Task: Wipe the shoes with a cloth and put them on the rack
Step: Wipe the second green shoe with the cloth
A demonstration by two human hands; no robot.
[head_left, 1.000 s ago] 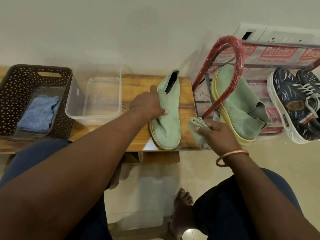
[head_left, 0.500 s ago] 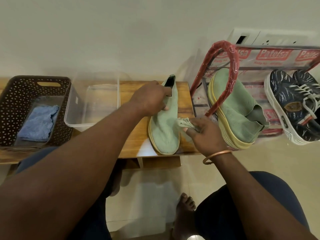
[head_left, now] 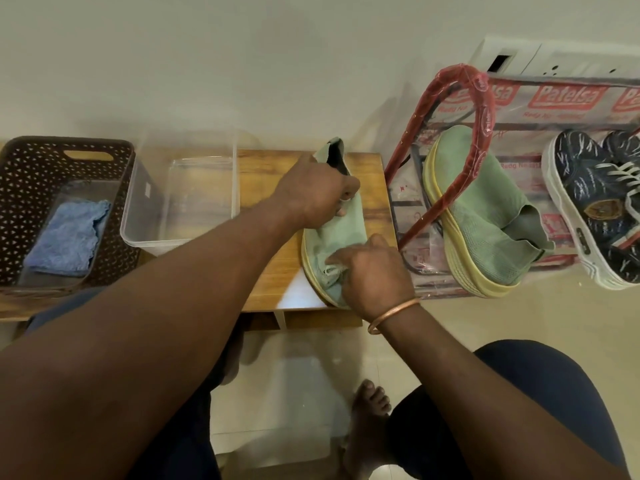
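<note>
Seen from the head camera, looking down past both forearms, the green shoe [head_left: 343, 227] lies sole-down on the wooden table [head_left: 266, 237], toe toward the person and collar toward the wall. The left hand [head_left: 311, 195] steadies it near the collar, its fingers curled onto the knit upper. The right hand [head_left: 375, 271] has its fingers closed on a pale green cloth [head_left: 330, 271] and presses it against the toe end of the shoe. The step in hand is judged to be the wiping of this shoe, with the toe under treatment. Just right of the table stands the rack [head_left: 483, 98], a red frame wrapped in printed plastic; a second green shoe [head_left: 485, 216] already leans on it, with dark sneakers [head_left: 595, 202] beside that. At the left end of the table a brown basket [head_left: 20, 174] holds a blue cloth [head_left: 65, 244], and a clear tub [head_left: 236, 181] stands between basket and shoe. The next move probably calls for strokes along the upper and sole edge under a firm left-hand hold, then a lift across to the rack beside its mate.
</note>
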